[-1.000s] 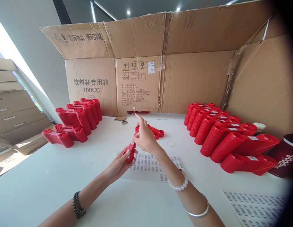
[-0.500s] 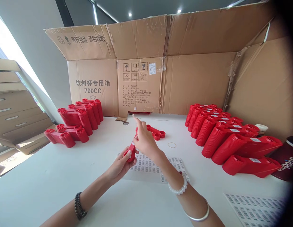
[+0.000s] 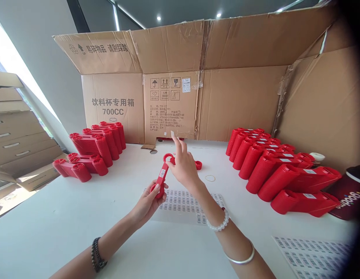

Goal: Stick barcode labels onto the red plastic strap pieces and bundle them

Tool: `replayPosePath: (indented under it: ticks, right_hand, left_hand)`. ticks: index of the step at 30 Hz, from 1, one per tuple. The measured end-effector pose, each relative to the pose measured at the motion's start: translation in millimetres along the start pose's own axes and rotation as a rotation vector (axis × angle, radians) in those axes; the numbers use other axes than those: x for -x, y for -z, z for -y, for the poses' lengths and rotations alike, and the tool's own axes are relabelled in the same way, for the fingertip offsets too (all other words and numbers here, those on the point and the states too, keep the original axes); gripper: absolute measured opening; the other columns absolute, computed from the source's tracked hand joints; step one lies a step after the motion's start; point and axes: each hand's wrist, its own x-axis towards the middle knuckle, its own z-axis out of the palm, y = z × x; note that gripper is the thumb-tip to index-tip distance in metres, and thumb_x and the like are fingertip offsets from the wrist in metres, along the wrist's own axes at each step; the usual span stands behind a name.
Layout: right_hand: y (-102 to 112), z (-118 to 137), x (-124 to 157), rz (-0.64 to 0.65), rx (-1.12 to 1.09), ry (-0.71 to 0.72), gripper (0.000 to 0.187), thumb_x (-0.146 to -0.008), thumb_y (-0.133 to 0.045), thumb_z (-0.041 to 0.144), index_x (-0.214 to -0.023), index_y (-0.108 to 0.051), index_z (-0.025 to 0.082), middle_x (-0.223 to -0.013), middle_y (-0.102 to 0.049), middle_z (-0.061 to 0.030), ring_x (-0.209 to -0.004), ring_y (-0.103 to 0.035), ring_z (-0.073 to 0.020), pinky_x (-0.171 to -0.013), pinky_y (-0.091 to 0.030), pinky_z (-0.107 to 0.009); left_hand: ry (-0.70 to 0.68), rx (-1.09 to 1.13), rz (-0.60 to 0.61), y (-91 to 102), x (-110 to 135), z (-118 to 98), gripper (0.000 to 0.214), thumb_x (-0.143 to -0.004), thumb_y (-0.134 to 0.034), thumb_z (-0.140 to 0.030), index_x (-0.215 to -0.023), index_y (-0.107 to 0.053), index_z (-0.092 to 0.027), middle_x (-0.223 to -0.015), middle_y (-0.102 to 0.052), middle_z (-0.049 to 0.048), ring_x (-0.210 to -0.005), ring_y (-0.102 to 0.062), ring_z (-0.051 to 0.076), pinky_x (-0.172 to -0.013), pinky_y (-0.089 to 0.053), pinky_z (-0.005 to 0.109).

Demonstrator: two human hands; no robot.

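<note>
Clamps holder by its lower ring in left hand fingers, right hand fingers apart, hovering just right of its top ring, above sheet on counter; best held steady, label rubbed flat.

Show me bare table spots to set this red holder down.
Widest: white table between the left red stacks and the left hand gripping the red holder. Narrower strip between label sheet and right red stacks. Far right is crowded.
</note>
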Motion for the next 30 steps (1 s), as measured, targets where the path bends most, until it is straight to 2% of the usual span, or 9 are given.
replayPosePath:
  ticks: [2,8,10,13,16,19,21,24,30]
  right_hand:
    - [0,-1,-1,0.001,0.002,0.032,0.078,-0.084,-0.050,0.013,-0.150,-0.010,0.027,-0.145,-0.035,-0.0137,-0.087,-0.062,-0.0191,-0.091,-0.044,-0.041]
    - [8,14,4,0.022,0.036,0.107,0.071,-0.088,-0.044,0.013,-0.150,-0.012,0.028,-0.145,-0.037,-0.0121,-0.078,-0.063,-0.0158,-0.103,-0.032,-0.048]
    - [15,21,6,0.043,-0.052,0.122,0.069,-0.089,-0.045,0.017,-0.150,-0.013,0.028,-0.146,-0.036,-0.0114,-0.086,-0.064,-0.0181,-0.104,-0.031,-0.049]
    - [29,30,8,0.181,-0.335,0.129,0.073,-0.088,-0.050,0.024,-0.149,-0.010,0.031,-0.146,-0.038,-0.0084,-0.106,-0.060,-0.0225,-0.095,-0.043,-0.045]
    - [42,30,6,0.293,-0.573,0.055,0.067,-0.088,-0.051,0.027,-0.145,-0.019,0.036,-0.135,-0.051,-0.0043,-0.114,-0.056,-0.0219,-0.086,-0.049,-0.040]
    - [47,20,2,0.306,-0.637,-0.025,0.052,-0.086,-0.055,0.026,-0.134,-0.038,0.034,-0.109,-0.065,-0.0011,-0.105,-0.059,-0.0188,-0.089,-0.047,-0.040]
    - [45,12,1,0.326,-0.618,-0.085,0.050,-0.081,-0.059,0.022,-0.128,-0.044,0.029,-0.093,-0.067,0.0005,-0.094,-0.061,-0.0172,-0.085,-0.047,-0.037]
    - [39,6,1,0.375,-0.524,-0.178,0.059,-0.074,-0.063,0.015,-0.128,-0.043,0.027,-0.081,-0.067,0.0024,-0.081,-0.061,-0.0160,-0.073,-0.046,-0.032]
    - [34,7,5,0.474,-0.459,-0.261,0.079,-0.069,-0.064,0.011,-0.139,-0.031,0.022,-0.078,-0.070,0.0008,-0.076,-0.062,-0.0176,-0.061,-0.044,-0.028]
  left_hand:
    - [-0.010,-0.030,0.014,0.1,0,0,0.021,-0.088,-0.059,-0.038,-0.101,-0.061,-0.022,-0.102,-0.054,0.0024,-0.072,-0.051,0.007,-0.076,-0.046,0.022]
    - [-0.005,-0.102,0.026,-2.1,1,-4,0.022,-0.089,-0.058,-0.037,-0.104,-0.060,-0.022,-0.100,-0.054,0.0024,-0.072,-0.049,0.008,-0.076,-0.044,0.024]
    - [-0.011,-0.165,0.058,-2.5,1,-4,0.021,-0.088,-0.059,-0.036,-0.102,-0.061,-0.021,-0.100,-0.054,0.0033,-0.072,-0.049,0.009,-0.074,-0.042,0.026]
    - [-0.009,-0.295,0.131,-2.3,3,-4,0.023,-0.086,-0.060,-0.038,-0.099,-0.062,-0.019,-0.100,-0.057,0.0058,-0.072,-0.050,0.011,-0.072,-0.041,0.029]
    - [0.003,-0.334,0.183,-2.2,5,-3,0.027,-0.089,-0.054,-0.042,-0.102,-0.061,-0.019,-0.103,-0.058,0.0081,-0.072,-0.052,0.013,-0.074,-0.041,0.032]
    - [-0.004,-0.279,0.203,-2.0,5,-3,0.028,-0.092,-0.048,-0.043,-0.106,-0.058,-0.020,-0.108,-0.057,0.0090,-0.072,-0.052,0.012,-0.075,-0.042,0.032]
    - [-0.005,-0.246,0.200,-1.4,4,-3,0.028,-0.093,-0.047,-0.042,-0.105,-0.058,-0.020,-0.110,-0.057,0.0095,-0.072,-0.052,0.012,-0.074,-0.042,0.032]
    - [0.010,-0.193,0.183,-0.5,2,-3,0.027,-0.093,-0.048,-0.041,-0.104,-0.059,-0.019,-0.109,-0.057,0.0097,-0.071,-0.051,0.012,-0.071,-0.042,0.030]
    - [0.038,-0.087,0.143,-0.5,2,-1,0.027,-0.092,-0.050,-0.039,-0.101,-0.064,-0.018,-0.103,-0.056,0.0075,-0.071,-0.052,0.011,-0.070,-0.043,0.028]
